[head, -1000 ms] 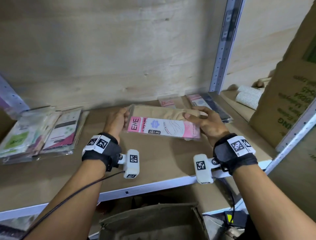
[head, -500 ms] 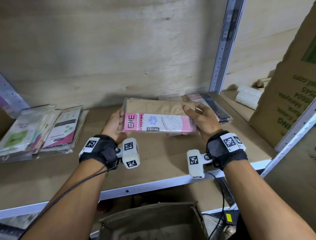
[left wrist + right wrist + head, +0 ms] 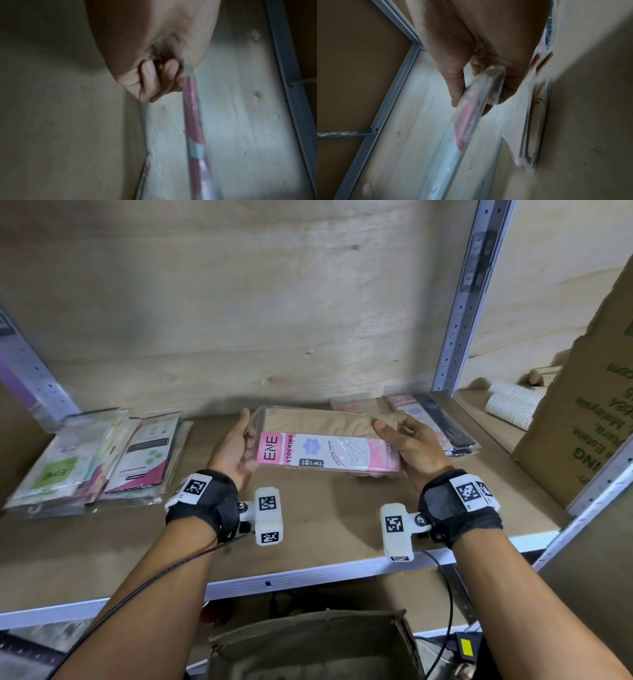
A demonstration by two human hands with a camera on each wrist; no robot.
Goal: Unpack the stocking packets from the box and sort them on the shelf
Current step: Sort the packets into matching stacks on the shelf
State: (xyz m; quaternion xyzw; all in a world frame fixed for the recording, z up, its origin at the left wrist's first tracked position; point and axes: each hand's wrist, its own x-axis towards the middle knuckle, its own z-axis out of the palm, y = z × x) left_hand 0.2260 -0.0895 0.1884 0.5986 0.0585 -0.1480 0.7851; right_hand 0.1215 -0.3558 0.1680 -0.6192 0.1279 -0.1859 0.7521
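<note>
A clear stocking packet with beige stockings and a pink and white ENE label hangs just above the wooden shelf. My left hand grips its left end and my right hand grips its right end, thumb on top. In the left wrist view the packet shows edge-on beside my curled fingers. In the right wrist view my thumb and fingers pinch the packet edge.
A pile of mixed packets lies at the shelf's left. Pink and dark packets lie behind my right hand by the metal upright. A large cardboard box stands at the right. An open brown box sits below the shelf edge.
Both hands have carried the packet a little towards the back of the shelf and lifted it slightly. The grip on both ends is unchanged.
</note>
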